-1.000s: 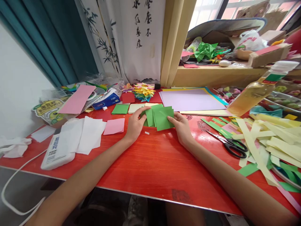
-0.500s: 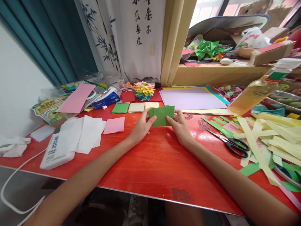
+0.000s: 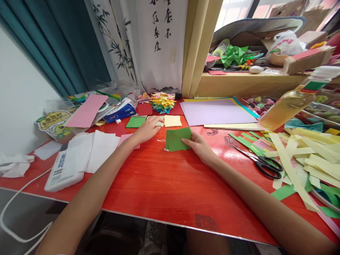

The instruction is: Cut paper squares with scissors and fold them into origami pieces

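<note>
My right hand pinches a few green paper squares by their right edge, just above the red tabletop. My left hand is empty and reaches over the pale green paper squares, covering most of them; its fingers are stretched out and bent a little, and I cannot tell whether they touch the paper. To its left lies a green stack of squares, and to its right a cream stack. Pink squares lie partly hidden under my left wrist.
Scissors rest on the right beside a heap of paper strips. Behind stand a bottle and large lilac sheets. A pile of folded paper pieces sits at the back; a white box lies left.
My left hand has let go of the green squares and moved left to the pale green ones. My right hand keeps the green squares, now lower and slightly further left.
</note>
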A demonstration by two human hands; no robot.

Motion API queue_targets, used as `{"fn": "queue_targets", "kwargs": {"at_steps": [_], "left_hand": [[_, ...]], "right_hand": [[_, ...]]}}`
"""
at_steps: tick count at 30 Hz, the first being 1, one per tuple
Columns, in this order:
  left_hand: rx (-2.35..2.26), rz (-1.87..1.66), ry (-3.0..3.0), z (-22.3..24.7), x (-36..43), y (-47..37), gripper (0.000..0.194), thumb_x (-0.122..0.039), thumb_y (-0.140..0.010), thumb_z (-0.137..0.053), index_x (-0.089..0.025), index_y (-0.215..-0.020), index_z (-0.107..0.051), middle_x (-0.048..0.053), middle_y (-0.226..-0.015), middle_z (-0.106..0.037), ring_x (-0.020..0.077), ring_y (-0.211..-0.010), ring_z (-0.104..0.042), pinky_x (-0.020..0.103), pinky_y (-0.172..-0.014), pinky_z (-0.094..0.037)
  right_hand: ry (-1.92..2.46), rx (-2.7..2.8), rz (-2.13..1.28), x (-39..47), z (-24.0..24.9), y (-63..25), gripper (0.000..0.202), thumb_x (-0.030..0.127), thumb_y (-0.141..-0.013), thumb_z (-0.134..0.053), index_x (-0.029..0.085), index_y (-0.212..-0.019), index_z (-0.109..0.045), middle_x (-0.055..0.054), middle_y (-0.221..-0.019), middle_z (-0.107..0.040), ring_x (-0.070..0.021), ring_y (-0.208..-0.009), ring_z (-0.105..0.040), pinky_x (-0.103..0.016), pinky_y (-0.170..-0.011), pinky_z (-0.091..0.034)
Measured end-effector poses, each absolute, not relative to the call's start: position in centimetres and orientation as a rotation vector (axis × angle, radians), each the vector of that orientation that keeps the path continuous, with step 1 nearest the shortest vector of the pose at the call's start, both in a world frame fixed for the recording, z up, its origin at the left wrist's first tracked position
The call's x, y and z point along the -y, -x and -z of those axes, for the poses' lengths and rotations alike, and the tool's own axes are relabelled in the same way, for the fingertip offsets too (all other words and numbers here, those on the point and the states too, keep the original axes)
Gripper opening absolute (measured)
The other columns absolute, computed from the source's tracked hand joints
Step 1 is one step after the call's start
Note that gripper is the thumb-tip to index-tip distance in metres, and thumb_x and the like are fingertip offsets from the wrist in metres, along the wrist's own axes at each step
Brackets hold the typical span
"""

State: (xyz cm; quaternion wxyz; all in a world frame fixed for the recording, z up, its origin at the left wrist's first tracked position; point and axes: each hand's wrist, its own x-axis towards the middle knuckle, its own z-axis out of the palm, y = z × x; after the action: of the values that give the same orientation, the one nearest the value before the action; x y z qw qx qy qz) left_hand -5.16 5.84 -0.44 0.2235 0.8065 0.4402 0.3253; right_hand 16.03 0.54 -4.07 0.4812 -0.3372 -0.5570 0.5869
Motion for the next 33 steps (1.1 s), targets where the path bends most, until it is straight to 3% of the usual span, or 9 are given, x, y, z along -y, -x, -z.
{"fn": "queue_targets", "kwargs": {"at_steps": [5, 9, 18, 23, 28, 31, 33], "left_hand": [[-1.231, -0.801, -2.191, 1.0, -10.4, 6.9, 0.032, -0.022, -0.052, -0.073, -0.02, -0.084, -0.066, 0.006, -0.098, -0.063, 0.0262, -0.099, -0.053, 0.034, -0.091, -0.033], [-1.255, -0.805, -2.143, 1.5, -11.8, 7.4, 0.026, -0.027, -0.055, -0.073, -0.021, -0.08, -0.069, 0.005, -0.089, -0.067, 0.0229, -0.086, -0.058, 0.029, -0.082, -0.037], [-1.292, -0.792, -2.112, 1.9, -11.8, 8.4, 0.032, -0.033, -0.058, -0.072, -0.024, -0.088, -0.07, 0.004, -0.095, -0.068, 0.0233, -0.087, -0.06, 0.029, -0.079, -0.04], [-1.346, -0.848, -2.181, 2.1, -11.5, 8.4, 0.03, -0.027, -0.073, -0.058, -0.024, -0.102, -0.065, 0.003, -0.102, -0.066, 0.023, -0.094, -0.058, 0.031, -0.085, -0.038], [-1.478, -0.798, -2.406, 1.9, -10.1, 8.2, 0.052, -0.016, -0.082, -0.04, -0.032, -0.132, -0.036, 0.003, -0.121, -0.056, 0.0232, -0.1, -0.056, 0.035, -0.086, -0.036], [-1.524, -0.547, -2.702, 1.7, -9.6, 7.9, 0.047, -0.013, -0.086, -0.03, -0.033, -0.127, -0.041, 0.0, -0.131, -0.047, 0.02, -0.097, -0.057, 0.03, -0.079, -0.04], [-1.516, -0.448, -2.777, 1.6, -9.7, 7.8, 0.037, -0.022, -0.088, -0.031, -0.031, -0.12, -0.048, 0.0, -0.128, -0.049, 0.0191, -0.099, -0.056, 0.029, -0.08, -0.041]], "right_hand": [[0.836, 1.27, -1.397, -0.8, 4.3, -16.1, 0.027, 0.027, -0.071, -0.062, 0.025, -0.097, -0.06, 0.0, -0.099, -0.067, -0.0198, -0.087, -0.061, -0.037, -0.079, -0.049], [0.819, 1.148, -1.335, -1.1, 4.4, -16.3, 0.024, 0.023, -0.072, -0.059, 0.024, -0.096, -0.059, -0.001, -0.098, -0.066, -0.02, -0.088, -0.062, -0.037, -0.079, -0.049], [0.807, 1.058, -1.359, -1.1, 4.0, -16.4, 0.021, 0.021, -0.071, -0.06, 0.022, -0.092, -0.059, -0.002, -0.093, -0.067, -0.0205, -0.083, -0.063, -0.038, -0.075, -0.051], [0.818, 1.017, -1.377, -1.0, 3.7, -16.3, 0.02, 0.021, -0.068, -0.062, 0.022, -0.088, -0.06, -0.002, -0.092, -0.067, -0.021, -0.085, -0.062, -0.036, -0.072, -0.052], [0.799, 1.012, -1.38, -1.0, 3.7, -16.4, 0.02, 0.02, -0.068, -0.063, 0.022, -0.088, -0.061, -0.001, -0.091, -0.067, -0.0201, -0.083, -0.062, -0.035, -0.071, -0.052], [0.801, 1.018, -1.378, -1.0, 3.8, -16.5, 0.019, 0.021, -0.068, -0.063, 0.022, -0.087, -0.061, -0.001, -0.091, -0.067, -0.0202, -0.082, -0.062, -0.036, -0.071, -0.052], [0.799, 1.025, -1.376, -1.0, 3.9, -16.5, 0.019, 0.02, -0.069, -0.062, 0.022, -0.087, -0.061, -0.002, -0.092, -0.067, -0.0206, -0.083, -0.062, -0.037, -0.072, -0.052]]}}
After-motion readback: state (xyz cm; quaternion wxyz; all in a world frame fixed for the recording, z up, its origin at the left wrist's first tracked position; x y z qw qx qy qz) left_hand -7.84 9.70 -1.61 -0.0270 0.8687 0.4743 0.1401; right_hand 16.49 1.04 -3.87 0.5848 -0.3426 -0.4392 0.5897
